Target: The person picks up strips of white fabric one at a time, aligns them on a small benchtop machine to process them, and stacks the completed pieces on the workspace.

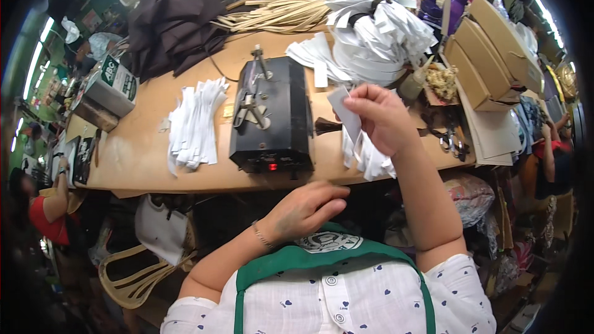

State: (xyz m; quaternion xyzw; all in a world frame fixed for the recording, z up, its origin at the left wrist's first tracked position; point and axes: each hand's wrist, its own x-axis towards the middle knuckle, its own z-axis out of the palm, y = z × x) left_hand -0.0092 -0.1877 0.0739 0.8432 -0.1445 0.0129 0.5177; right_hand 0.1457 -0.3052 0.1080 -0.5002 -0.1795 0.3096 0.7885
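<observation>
My right hand point(383, 117) is raised over the right part of the table, pinching a flat white strip point(348, 113) between thumb and fingers. Under it lies a bunch of loose white strips point(376, 159), partly covered by the hand and forearm. In front of my apron hovers my left hand point(309, 207), palm down with its fingers stretched out and nothing seen in them. Just beyond it stands a black box-shaped machine point(291, 111) with metal arms on top and a lit red switch. Left of the machine, more white strips point(197, 127) lie in a row.
Dark fabric point(173, 25), light cane-like strips point(278, 12) and a large tied bundle of white strips point(383, 31) lie along the back. A metal can point(108, 93) stands at the left. Scissors point(455, 142) and cardboard boxes point(486, 49) are at the right. Other people work at both sides.
</observation>
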